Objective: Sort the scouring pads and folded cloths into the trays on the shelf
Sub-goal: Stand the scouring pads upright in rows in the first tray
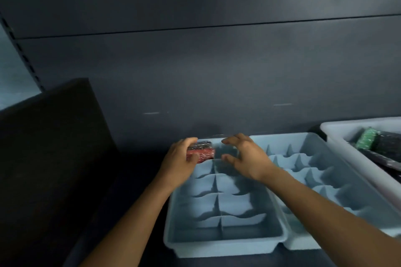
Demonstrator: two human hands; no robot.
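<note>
Two pale blue divided trays stand side by side on the dark shelf, the left tray [223, 243] in front of me and the right tray [329, 158] beside it. My left hand [180, 160] grips a red and black glittery scouring pad [202, 152] over the far left compartment of the left tray. My right hand [247, 156] hovers just right of the pad over the far right compartment, fingers spread and curved, holding nothing. The frame is blurred.
A white bin [338, 132] at the far right holds a green scouring pad [366, 139] and dark packed items [388, 145]. A tall dark panel [50, 147] stands at the left. The shelf's dark back wall [195, 71] rises right behind the trays.
</note>
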